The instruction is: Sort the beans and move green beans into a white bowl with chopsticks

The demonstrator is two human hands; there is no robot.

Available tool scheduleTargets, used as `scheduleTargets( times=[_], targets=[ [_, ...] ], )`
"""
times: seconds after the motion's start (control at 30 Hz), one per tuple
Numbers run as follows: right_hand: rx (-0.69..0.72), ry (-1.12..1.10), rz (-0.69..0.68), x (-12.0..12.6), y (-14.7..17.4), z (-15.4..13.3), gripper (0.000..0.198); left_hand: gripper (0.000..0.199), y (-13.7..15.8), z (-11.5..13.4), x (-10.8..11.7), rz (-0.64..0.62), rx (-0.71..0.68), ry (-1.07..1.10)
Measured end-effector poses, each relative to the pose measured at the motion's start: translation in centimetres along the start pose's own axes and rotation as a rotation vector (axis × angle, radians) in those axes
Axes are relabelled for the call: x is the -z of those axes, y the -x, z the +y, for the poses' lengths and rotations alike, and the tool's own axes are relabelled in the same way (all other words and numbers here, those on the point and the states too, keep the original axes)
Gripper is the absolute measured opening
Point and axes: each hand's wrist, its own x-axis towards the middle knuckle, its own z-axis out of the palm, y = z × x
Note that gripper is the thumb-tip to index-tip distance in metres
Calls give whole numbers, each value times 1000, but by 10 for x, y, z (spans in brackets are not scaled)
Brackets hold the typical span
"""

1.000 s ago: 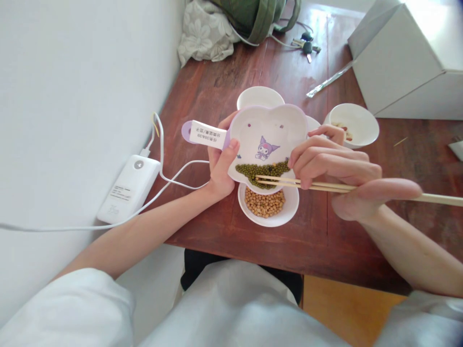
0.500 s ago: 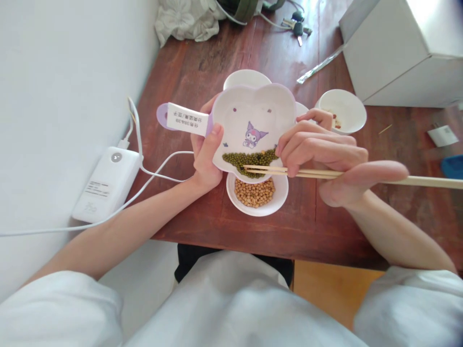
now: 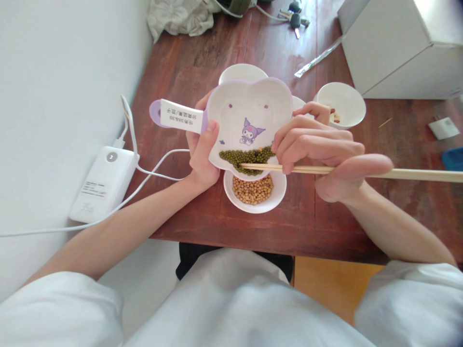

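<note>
My left hand [image 3: 204, 154] grips a white, lilac-edged bowl [image 3: 231, 120] by its side near the labelled handle, holding it tilted toward me. Green mung beans [image 3: 235, 157] are heaped along the bowl's near side, with a small yellowish piece among them. My right hand [image 3: 321, 149] is closed around a pair of wooden chopsticks [image 3: 311, 169], whose tips touch the mung beans close together; whether they pinch a bean I cannot tell. Below the tilted bowl stands a round white bowl [image 3: 278, 197] of yellow soybeans [image 3: 253, 189], partly covered by it.
Behind are another white bowl [image 3: 242, 72] and, to the right, a white bowl [image 3: 347, 103] with a few nuts. A white power bank [image 3: 103, 183] with cables leans at the left wall. A white box [image 3: 390, 53], keys [image 3: 294, 19] and a plastic strip [image 3: 318, 58] lie farther back.
The chopstick tips have come together and shifted slightly left among the mung beans. The whole view has moved a little; both hands keep their hold.
</note>
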Motion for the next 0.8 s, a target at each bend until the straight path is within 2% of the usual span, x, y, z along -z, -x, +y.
scheduleTargets(
  times=[0.53,0.8],
  targets=[
    [47,33,13,1,0,1,87,41,2,0,0,-9,-17,17],
    [32,-10,45,-2,0,2,85,16,9,1,2,54,27,-45]
  ],
)
